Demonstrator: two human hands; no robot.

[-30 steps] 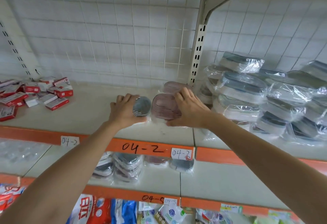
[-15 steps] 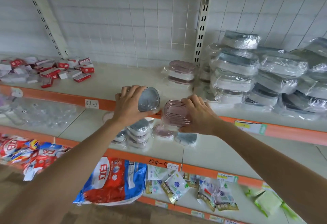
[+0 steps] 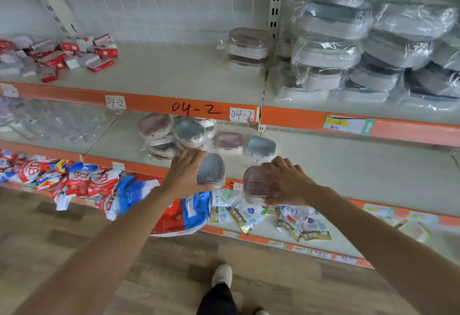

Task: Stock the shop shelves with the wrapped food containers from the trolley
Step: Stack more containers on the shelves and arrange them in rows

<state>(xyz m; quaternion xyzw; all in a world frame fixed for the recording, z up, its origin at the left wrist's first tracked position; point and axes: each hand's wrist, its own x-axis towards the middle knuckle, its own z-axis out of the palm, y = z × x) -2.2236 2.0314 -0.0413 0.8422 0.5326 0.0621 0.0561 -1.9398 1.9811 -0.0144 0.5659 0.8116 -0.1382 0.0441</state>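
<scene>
My left hand (image 3: 185, 174) grips a wrapped container with a grey-blue lid (image 3: 211, 171), held at the front edge of the middle shelf (image 3: 348, 165). My right hand (image 3: 290, 181) grips a wrapped container with a pink ribbed lid (image 3: 256, 181) beside it. Just behind both hands, several small wrapped containers (image 3: 184, 132) in pink and grey lie in a cluster on that middle shelf. A stack of two pink-lidded containers (image 3: 247, 48) stands on the upper shelf (image 3: 174, 73). The trolley is out of view.
Large wrapped grey containers (image 3: 373, 48) are piled on the upper shelf's right. Small red boxes (image 3: 57, 56) lie at its left. Clear plastic ware (image 3: 57, 123) fills the middle shelf's left. Red-and-blue bags (image 3: 99, 185) and small packets (image 3: 273, 217) cover the bottom shelf. My shoe (image 3: 221, 275) stands on the wooden floor.
Both hands came down with their containers from the upper shelf to the front of the middle shelf. The view tilted downward, bringing the floor into sight.
</scene>
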